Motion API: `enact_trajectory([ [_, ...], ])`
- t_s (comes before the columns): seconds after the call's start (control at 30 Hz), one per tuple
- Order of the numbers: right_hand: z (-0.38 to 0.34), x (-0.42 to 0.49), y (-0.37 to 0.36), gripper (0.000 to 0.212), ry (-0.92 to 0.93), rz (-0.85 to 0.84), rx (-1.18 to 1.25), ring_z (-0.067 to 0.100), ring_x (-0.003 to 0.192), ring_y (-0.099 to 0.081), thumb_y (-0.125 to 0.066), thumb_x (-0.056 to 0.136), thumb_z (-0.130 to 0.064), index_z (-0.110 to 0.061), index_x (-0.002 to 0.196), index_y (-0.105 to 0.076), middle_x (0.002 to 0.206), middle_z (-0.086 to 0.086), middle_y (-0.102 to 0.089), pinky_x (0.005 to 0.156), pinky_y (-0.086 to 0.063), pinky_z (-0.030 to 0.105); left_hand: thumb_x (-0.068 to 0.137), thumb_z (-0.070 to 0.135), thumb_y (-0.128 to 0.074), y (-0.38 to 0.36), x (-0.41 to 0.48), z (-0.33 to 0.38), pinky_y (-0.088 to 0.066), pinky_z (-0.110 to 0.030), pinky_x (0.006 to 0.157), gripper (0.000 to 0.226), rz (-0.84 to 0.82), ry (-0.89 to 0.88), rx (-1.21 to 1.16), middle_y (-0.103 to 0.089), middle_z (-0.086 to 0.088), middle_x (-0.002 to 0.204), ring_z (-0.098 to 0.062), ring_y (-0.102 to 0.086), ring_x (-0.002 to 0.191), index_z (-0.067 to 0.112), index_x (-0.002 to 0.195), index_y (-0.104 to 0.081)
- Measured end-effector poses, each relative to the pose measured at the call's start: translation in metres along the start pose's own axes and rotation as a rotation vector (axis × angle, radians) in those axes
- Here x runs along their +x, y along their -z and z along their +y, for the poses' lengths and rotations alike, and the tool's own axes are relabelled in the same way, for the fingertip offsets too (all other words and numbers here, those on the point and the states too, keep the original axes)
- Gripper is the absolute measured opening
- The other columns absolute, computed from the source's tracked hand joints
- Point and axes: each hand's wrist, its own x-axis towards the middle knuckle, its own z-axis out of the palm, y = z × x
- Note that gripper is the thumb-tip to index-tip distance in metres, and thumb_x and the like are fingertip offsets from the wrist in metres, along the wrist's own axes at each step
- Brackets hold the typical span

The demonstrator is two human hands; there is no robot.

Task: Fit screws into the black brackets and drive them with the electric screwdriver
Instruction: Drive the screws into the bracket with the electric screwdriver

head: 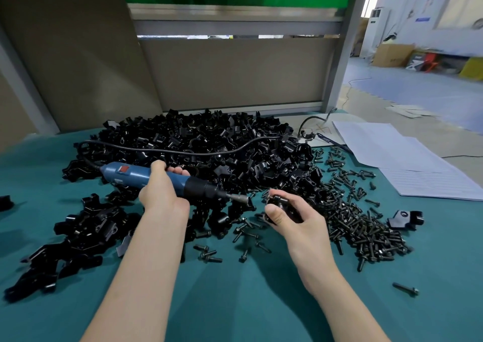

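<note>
At centre frame the left hand point(160, 190) is wrapped around the blue electric screwdriver point(167, 179), its bit pointing right toward a black bracket point(281, 207) pinched in the right hand point(292, 218). A large bracket heap point(209, 143) fills the upper middle of the teal worktop point(235, 302); loose screws point(360, 226) lie at the right.

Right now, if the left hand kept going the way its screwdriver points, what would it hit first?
Most likely the black bracket pinched in the right hand: the electric screwdriver gripped by the left hand aims its bit at it, though depth is unclear.
</note>
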Motion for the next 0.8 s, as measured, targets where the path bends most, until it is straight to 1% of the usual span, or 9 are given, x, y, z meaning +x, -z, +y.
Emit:
enact_trajectory([
  [0.07,-0.001,-0.002,-0.004,0.040,-0.012,-0.060,-0.069,0.006,0.129,-0.055,-0.072,0.070,-0.067,-0.057,0.108,-0.070,0.125,-0.023,-0.068,0.099,-0.042,0.024,0.093,0.009,-0.063,0.001,-0.001,-0.001,-0.059,-0.028,0.066,0.012,-0.007,0.009,-0.009,-0.058,-0.001,0.076,-0.013,-0.058,0.062,0.009,0.093,-0.052],
  [0.1,-0.001,-0.002,-0.006,0.040,-0.021,-0.081,-0.089,0.005,0.128,-0.055,-0.071,0.069,-0.068,-0.058,0.108,-0.070,0.124,-0.023,-0.069,0.095,-0.040,0.021,0.093,0.009,-0.064,0.001,-0.003,-0.003,-0.059,-0.028,0.066,0.012,-0.003,0.004,-0.003,-0.058,-0.001,0.075,-0.012,-0.058,0.060,0.009,0.092,-0.052],
  [0.17,-0.001,-0.002,-0.007,0.041,-0.034,-0.090,-0.106,0.006,0.126,-0.056,-0.070,0.068,-0.068,-0.057,0.107,-0.070,0.120,-0.022,-0.070,0.091,-0.039,0.018,0.092,0.009,-0.064,-0.001,-0.007,-0.008,-0.059,-0.029,0.064,0.013,0.013,-0.018,0.013,-0.058,-0.002,0.072,-0.012,-0.058,0.055,0.009,0.087,-0.052],
  [0.27,-0.001,-0.001,-0.006,0.037,-0.037,-0.075,-0.113,0.001,0.121,-0.057,-0.070,0.069,-0.068,-0.057,0.104,-0.070,0.110,-0.027,-0.071,0.088,-0.039,0.015,0.092,0.008,-0.063,-0.004,-0.009,-0.012,-0.058,-0.028,0.061,0.013,0.012,-0.036,0.012,-0.058,-0.002,0.070,-0.011,-0.057,0.050,0.008,0.085,-0.052],
  [0.33,0.000,-0.002,-0.006,0.038,-0.043,-0.078,-0.104,0.001,0.121,-0.057,-0.070,0.068,-0.069,-0.057,0.104,-0.070,0.110,-0.028,-0.071,0.091,-0.041,0.018,0.091,0.008,-0.063,-0.003,-0.008,-0.012,-0.057,-0.027,0.059,0.012,0.004,-0.039,0.013,-0.058,-0.001,0.069,-0.010,-0.057,0.047,0.008,0.086,-0.052],
  [0.43,0.002,-0.002,-0.008,0.040,-0.041,-0.091,-0.075,0.012,0.123,-0.062,-0.073,0.068,-0.068,-0.053,0.105,-0.070,0.117,-0.017,-0.072,0.102,-0.048,0.035,0.091,0.008,-0.064,0.000,-0.007,-0.012,-0.057,-0.027,0.059,0.012,0.009,-0.039,0.014,-0.059,-0.001,0.071,-0.011,-0.058,0.050,0.008,0.086,-0.053],
  [0.53,0.003,-0.002,-0.010,0.037,-0.043,-0.105,-0.042,0.018,0.110,-0.071,-0.075,0.069,-0.063,-0.051,0.103,-0.071,0.110,-0.012,-0.072,0.105,-0.051,0.047,0.092,0.009,-0.063,-0.001,-0.007,-0.014,-0.057,-0.026,0.058,0.013,0.027,-0.048,0.024,-0.059,-0.001,0.071,-0.011,-0.058,0.051,0.008,0.083,-0.053],
  [0.67,0.004,-0.001,-0.010,0.031,-0.021,-0.102,-0.049,0.014,0.099,-0.075,-0.074,0.072,-0.060,-0.051,0.102,-0.069,0.100,-0.018,-0.073,0.103,-0.053,0.047,0.091,0.009,-0.062,-0.002,-0.008,-0.016,-0.056,-0.025,0.056,0.013,0.030,-0.064,0.024,-0.058,-0.001,0.069,-0.010,-0.057,0.049,0.008,0.083,-0.053],
  [0.8,0.003,-0.001,-0.010,0.030,-0.026,-0.117,-0.011,0.012,0.090,-0.077,-0.075,0.073,-0.057,-0.049,0.101,-0.069,0.101,-0.022,-0.073,0.097,-0.055,0.042,0.090,0.008,-0.062,-0.003,-0.010,-0.017,-0.055,-0.025,0.055,0.012,0.013,-0.068,0.017,-0.058,0.000,0.066,-0.009,-0.057,0.047,0.008,0.082,-0.053],
])
